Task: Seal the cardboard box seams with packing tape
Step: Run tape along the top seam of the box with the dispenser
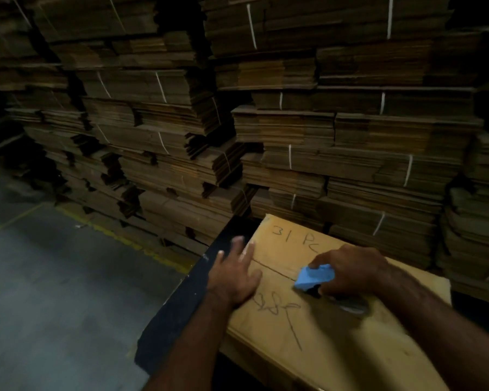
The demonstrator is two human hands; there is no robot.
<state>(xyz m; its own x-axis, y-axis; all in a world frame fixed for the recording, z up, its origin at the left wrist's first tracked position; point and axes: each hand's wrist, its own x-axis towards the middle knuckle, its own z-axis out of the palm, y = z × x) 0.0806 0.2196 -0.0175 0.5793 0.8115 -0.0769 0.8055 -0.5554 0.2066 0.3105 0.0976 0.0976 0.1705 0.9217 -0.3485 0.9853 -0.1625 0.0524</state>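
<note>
Gripping blue tape dispenser (315, 277) on cardboard box (336, 342) seam, right hand (350, 273); left hand (233, 273) flat, pressing stiff flap.

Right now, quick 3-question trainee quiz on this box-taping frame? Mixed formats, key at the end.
1. True or false: the left hand lies flat with straight fingers on the cardboard box.
2. What does the right hand grip? A) a marker B) the blue tape dispenser C) a knife
3. Fill in: behind the box stand stacks of flattened ____.

Key: 1 true; 2 B; 3 cardboard
</note>
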